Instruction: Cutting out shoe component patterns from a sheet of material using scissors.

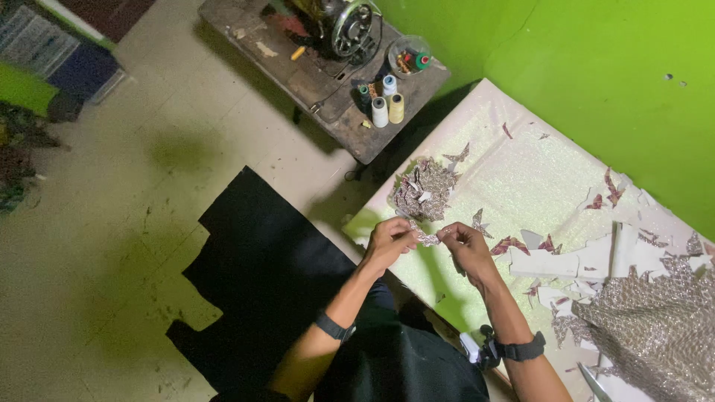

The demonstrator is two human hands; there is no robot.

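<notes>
Both hands meet over the near edge of the table (521, 179), which is covered in a pale glittery cloth. The left hand (389, 242) and the right hand (465, 246) each pinch one end of a small sequinned scrap (427, 238), fingers pressed together on it, so the scrap spans the short gap between the two grips and hangs just above the table edge. Just beyond the hands lies a pile (426, 190) of similar cut pieces, close to the scrap but apart from it. Loose trimmings and white paper pieces (566, 260) are scattered to the right, and a larger sheet of sequinned fabric (659, 327) lies at the far right corner, well apart from the hands. Each wrist wears a dark band. A black cloth (261, 275) is spread on the floor below the left arm. Beyond the table stands a sewing machine (342, 26) on a dark wooden stand, with thread spools (387, 108) near its edge. The wall (596, 67) behind is bright green.
</notes>
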